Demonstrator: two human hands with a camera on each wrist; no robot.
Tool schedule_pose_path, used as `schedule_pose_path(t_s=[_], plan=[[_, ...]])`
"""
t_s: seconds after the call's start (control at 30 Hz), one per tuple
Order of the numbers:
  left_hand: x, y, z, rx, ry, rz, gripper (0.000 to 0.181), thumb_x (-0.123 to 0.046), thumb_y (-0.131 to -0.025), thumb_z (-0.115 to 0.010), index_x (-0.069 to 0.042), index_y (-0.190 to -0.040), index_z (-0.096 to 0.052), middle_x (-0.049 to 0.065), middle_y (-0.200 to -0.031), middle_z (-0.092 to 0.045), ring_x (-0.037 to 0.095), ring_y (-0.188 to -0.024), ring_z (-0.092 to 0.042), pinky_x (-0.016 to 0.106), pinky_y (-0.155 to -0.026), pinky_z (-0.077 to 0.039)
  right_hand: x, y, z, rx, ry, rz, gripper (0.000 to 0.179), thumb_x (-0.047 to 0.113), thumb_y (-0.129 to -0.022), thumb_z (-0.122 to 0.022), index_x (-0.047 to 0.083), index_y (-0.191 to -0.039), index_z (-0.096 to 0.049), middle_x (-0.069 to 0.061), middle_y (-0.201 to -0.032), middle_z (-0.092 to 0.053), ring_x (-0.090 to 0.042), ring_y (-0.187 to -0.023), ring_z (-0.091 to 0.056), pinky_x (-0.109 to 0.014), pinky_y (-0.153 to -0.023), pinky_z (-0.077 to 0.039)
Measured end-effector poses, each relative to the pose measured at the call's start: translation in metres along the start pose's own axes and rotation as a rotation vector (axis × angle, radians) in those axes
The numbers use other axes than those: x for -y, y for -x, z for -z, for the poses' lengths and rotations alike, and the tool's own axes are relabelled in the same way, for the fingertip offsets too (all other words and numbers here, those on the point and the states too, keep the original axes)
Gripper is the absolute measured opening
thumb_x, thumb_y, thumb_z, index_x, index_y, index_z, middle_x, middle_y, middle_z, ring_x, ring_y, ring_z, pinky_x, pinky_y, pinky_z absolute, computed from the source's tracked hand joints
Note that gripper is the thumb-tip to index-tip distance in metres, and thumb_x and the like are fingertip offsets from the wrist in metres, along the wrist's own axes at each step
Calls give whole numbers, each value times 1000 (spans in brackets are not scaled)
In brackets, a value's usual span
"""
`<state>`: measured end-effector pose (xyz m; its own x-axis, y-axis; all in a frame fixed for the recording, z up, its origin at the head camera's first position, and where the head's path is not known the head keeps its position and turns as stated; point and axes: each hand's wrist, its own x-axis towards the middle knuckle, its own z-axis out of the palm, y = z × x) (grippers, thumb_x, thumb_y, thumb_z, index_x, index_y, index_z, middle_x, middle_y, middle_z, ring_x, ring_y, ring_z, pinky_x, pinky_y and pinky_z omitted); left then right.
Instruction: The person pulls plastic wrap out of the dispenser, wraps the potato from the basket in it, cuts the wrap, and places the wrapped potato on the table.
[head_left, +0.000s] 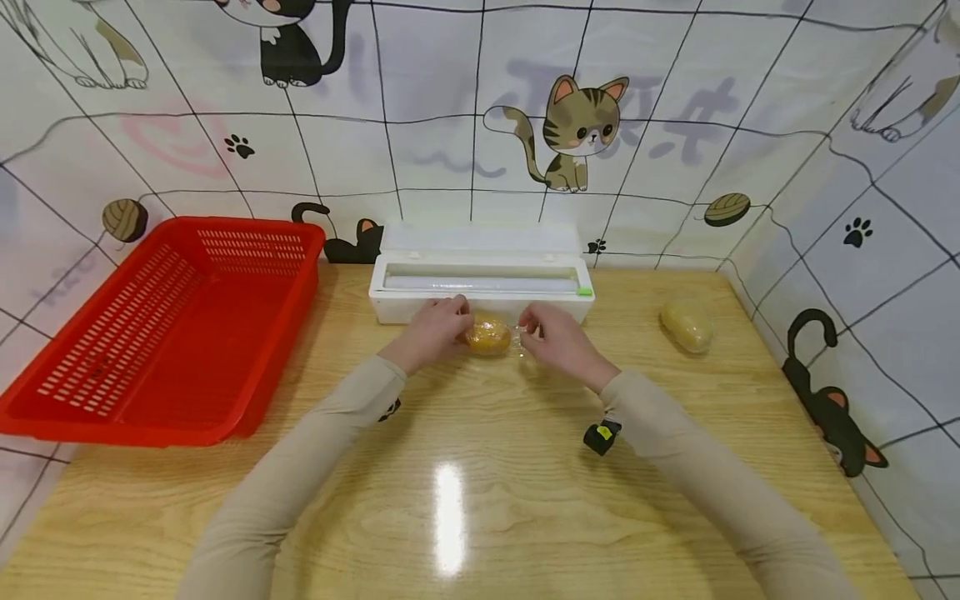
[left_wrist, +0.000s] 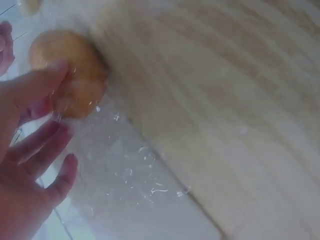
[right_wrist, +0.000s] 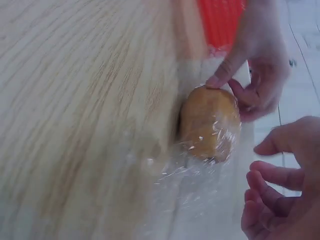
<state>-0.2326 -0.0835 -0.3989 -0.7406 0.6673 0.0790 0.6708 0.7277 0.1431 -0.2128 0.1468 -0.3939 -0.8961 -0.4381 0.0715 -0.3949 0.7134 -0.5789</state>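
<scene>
An orange-brown, oblong food item (head_left: 489, 334) in shiny cling film lies on the table before the white cling film box; its exact kind is unclear. My left hand (head_left: 437, 329) grips its left end, the thumb on top in the left wrist view. At the other end, my right hand (head_left: 557, 340) is close to loose cling film (head_left: 517, 340). In the right wrist view, that hand (right_wrist: 280, 182) has bent fingers and a thumb apart from them, with no film visibly caught between. Crinkled film (right_wrist: 187, 187) spreads out from the item.
The white cling film box (head_left: 480, 308) stands open against the wall, a roll inside and a green tab at its right. A red slotted basket (head_left: 255, 375) sits on the left. To the right lies a yellow, oblong, wrapped item (head_left: 687, 325). Patterned sheets line the sides.
</scene>
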Motion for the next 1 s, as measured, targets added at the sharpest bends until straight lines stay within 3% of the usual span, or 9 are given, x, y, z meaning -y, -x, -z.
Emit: schedule_pose_path(t_s=[0.07,0.17,0.27,0.37,0.43,0.57,0.67,0.8,1.0], plan=[[1,0,3,3,32,-15,32,-25,-78,-82,-13,-73,-53,5,-101,-57,23,-93,-56,45,-88,-43,8,-1,-1,4,114,41,34,15,-85,-69,-2,-113,-60,-16,-109,-62,-32,-100,-56,-44,-87,-45],[1,0,9,34,90,-44,31,-22,-76,-84,-11,-78,-55,2,-89,-57,21,-83,-55,39,-80,-44,19,-1,-8,98,296,27,66,36,-81,-76,-3,-129,-53,-20,-127,-55,-38,-119,-47,-51,-100,-37],[0,-2,12,83,130,-67,30,-17,-77,-82,-10,-88,-56,2,-84,-56,19,-76,-52,34,-74,-44,23,3,-17,199,421,-32,82,46,-76,-79,-3,-134,-48,-20,-127,-57,-38,-118,-49,-53,-98,-36],[-2,-2,14,118,148,-74,32,-14,-79,-80,-7,-101,-58,4,-93,-61,20,-83,-58,33,-79,-46,23,8,-24,220,464,-60,74,40,-76,-80,-3,-129,-51,-17,-115,-63,-34,-106,-58,-50,-90,-41],[-4,-1,15,141,133,-62,35,-13,-82,-78,-8,-110,-59,6,-105,-64,24,-98,-59,39,-89,-44,23,11,-27,205,471,-48,64,35,-77,-80,-3,-122,-55,-15,-104,-66,-31,-93,-62,-47,-82,-44],[-10,1,19,159,46,-25,34,-20,-85,-75,-14,-117,-63,6,-125,-58,27,-121,-45,51,-99,-34,22,17,-28,182,422,-37,39,28,-79,-78,2,-102,-61,-6,-82,-62,-22,-72,-59,-39,-66,-47],[-15,2,22,131,4,-10,28,-30,-88,-72,-15,-111,-67,7,-121,-54,27,-113,-42,48,-92,-37,23,21,-28,180,380,-50,26,24,-80,-76,5,-88,-60,-2,-73,-56,-19,-65,-54,-36,-59,-46],[-22,-1,21,106,49,-23,21,-28,-92,-67,-9,-101,-67,8,-98,-52,22,-87,-47,36,-75,-44,27,28,-30,155,397,-45,21,20,-81,-73,6,-78,-57,-2,-68,-53,-20,-61,-53,-36,-55,-47],[-29,-6,15,148,141,22,17,-19,-93,-67,-6,-102,-62,6,-89,-51,18,-77,-48,29,-67,-45,38,37,-36,161,465,-63,27,19,-86,-67,9,-67,-50,-2,-58,-49,-16,-51,-48,-34,-44,-44]])
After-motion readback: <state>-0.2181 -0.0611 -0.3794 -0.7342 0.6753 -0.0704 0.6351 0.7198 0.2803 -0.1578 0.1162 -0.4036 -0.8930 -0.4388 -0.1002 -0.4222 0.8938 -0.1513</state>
